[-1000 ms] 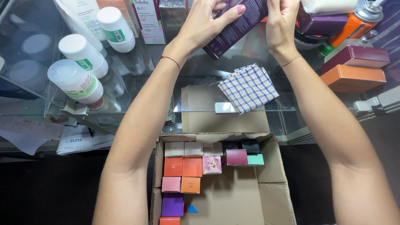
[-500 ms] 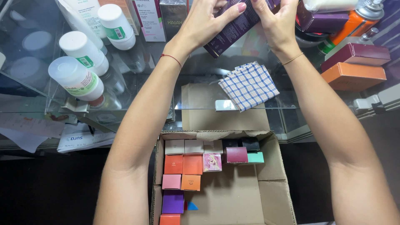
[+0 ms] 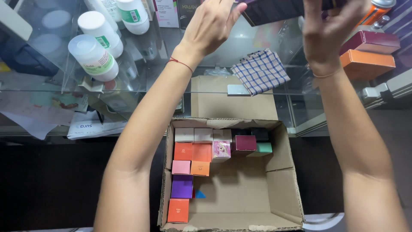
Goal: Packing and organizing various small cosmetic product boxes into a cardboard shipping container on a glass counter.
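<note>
dark box [image 3: 274,9] cut off at top, right hand [image 3: 328,30] blurred

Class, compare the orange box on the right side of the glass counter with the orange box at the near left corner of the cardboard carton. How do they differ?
The counter orange box lies flat on the glass, long side showing, with a maroon box stacked on it. The carton orange box stands among other small boxes inside the cardboard carton, only its squarish top showing and nothing on it. Both are plain orange cartons.
</note>
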